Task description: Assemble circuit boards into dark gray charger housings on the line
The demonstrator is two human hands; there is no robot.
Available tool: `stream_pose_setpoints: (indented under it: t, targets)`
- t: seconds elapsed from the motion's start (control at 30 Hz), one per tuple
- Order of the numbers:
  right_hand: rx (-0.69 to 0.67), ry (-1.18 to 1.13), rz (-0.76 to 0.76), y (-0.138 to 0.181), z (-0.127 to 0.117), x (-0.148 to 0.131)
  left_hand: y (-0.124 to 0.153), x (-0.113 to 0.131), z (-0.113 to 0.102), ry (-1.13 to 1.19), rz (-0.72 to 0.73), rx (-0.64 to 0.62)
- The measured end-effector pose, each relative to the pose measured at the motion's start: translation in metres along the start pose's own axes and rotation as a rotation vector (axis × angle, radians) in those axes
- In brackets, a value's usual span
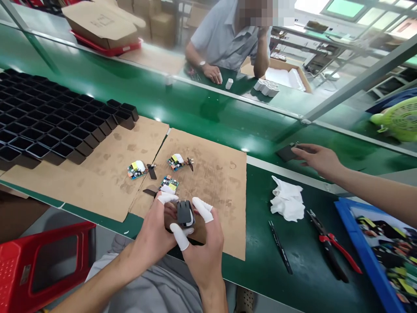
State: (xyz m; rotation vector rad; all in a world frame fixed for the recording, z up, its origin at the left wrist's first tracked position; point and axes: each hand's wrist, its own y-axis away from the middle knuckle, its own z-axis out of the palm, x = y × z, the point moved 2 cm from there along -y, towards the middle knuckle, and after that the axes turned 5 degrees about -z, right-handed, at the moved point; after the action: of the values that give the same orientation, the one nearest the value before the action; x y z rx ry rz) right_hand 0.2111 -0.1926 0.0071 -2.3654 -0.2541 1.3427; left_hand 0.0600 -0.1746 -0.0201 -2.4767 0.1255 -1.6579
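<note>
A black power adapter (184, 212) with metal prongs on its upper face is held above the cardboard's front edge. My left hand (157, 226) closes on its left side, with the thumb and a finger in white finger cots. My right hand (206, 234) grips from the right and below, also wearing white finger cots; some fingertips are hidden behind the adapter. Just beyond my left hand lies a circuit board (169, 183) with a black plug piece (150, 191). Two similar circuit boards, one (137, 169) at left and another (176, 161) farther back, lie on the cardboard (215, 182).
Rows of black open cases (48, 126) stand at left. Tweezers (280, 248), pliers (329, 243), a white cloth (286, 198) and a blue tray (361, 256) of boards are at right. Another person's hand (312, 156) touches a black case (286, 152). A co-worker (228, 39) sits opposite.
</note>
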Motion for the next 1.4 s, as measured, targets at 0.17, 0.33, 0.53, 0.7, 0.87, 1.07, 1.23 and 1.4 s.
stream_pose_setpoints:
  t: [0.17,0.33,0.53,0.7,0.87,1.07,1.23,1.4]
  targets:
    - [0.142,0.152,-0.198,-0.004,0.004,-0.017,-0.013,0.004,-0.002,0.117,-0.117,-0.187]
    - [0.113,0.242,-0.253,-0.003,0.003,-0.023,-0.016,0.003,-0.001,0.158,-0.170,-0.185]
    - [0.092,0.329,-0.294,0.006,0.002,-0.017,-0.016,0.003,0.001,0.187,-0.160,-0.217]
    - [0.077,0.406,-0.322,0.007,0.006,-0.019,-0.018,0.004,-0.001,0.206,-0.164,-0.221]
    - [0.054,0.473,-0.302,0.008,0.005,-0.021,-0.017,0.003,0.000,0.235,-0.165,-0.197]
    - [-0.025,0.507,-0.268,0.006,0.003,-0.021,-0.017,0.000,0.001,0.200,-0.163,-0.234]
    - [-0.068,0.521,-0.316,0.009,0.003,-0.019,-0.016,-0.001,0.001,0.184,-0.147,-0.230]
    - [-0.115,0.605,-0.391,0.010,-0.005,-0.020,-0.014,0.002,0.008,0.162,-0.139,-0.189]
